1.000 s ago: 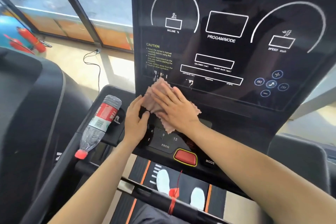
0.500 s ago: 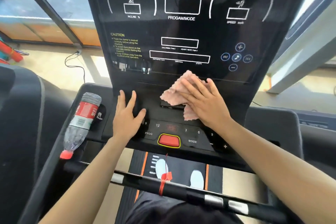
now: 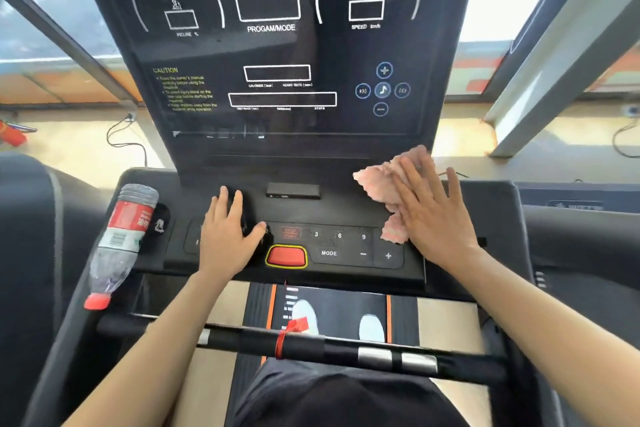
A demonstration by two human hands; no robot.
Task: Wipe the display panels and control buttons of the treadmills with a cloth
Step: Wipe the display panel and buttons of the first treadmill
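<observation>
Soft, light cloth (image 3: 382, 180) was pinned flat under the spread right hand (image 3: 433, 215) at console's (image 3: 346, 208) right end; best pressed by palm. Left hand (image 3: 227, 236) rested open on buttons (image 3: 339, 236).

1. The right hand (image 3: 433, 215) lies flat, pressing a pink cloth (image 3: 388, 180) on the console's right end, beside the "+" button (image 3: 388, 255).
2. The left hand (image 3: 227, 236) rests spread on the control buttons (image 3: 341, 236), left of the red stop button (image 3: 286, 256).
3. A plastic bottle (image 3: 119, 243) lies tilted in the left holder.
</observation>
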